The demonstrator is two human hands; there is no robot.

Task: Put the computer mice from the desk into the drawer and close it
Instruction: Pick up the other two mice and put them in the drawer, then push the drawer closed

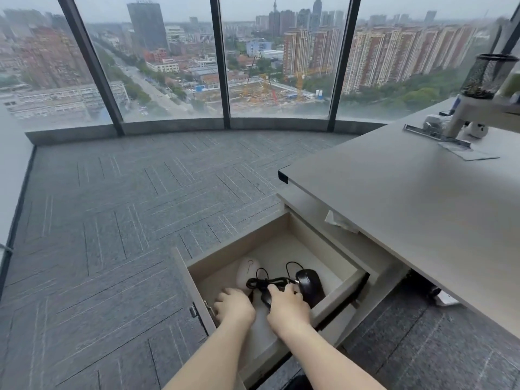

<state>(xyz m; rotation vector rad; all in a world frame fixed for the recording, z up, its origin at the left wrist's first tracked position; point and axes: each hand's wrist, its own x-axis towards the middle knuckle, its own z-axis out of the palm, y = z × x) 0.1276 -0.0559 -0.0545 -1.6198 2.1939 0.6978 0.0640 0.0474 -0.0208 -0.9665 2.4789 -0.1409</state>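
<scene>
The drawer under the desk stands pulled out. Inside lie a pale pink mouse, a black wired mouse and a tangle of black cable. A second black mouse shows partly beneath my right hand. Both hands reach into the drawer. My left hand rests near the pink mouse's near end, fingers curled. My right hand lies over the cable and the second black mouse, its fingertips against the larger black mouse.
The grey desk juts out at the right, bearing a mesh pen holder, a white monitor-arm base and papers. A crumpled tissue sits on the cabinet top. Grey carpet runs to the curved windows.
</scene>
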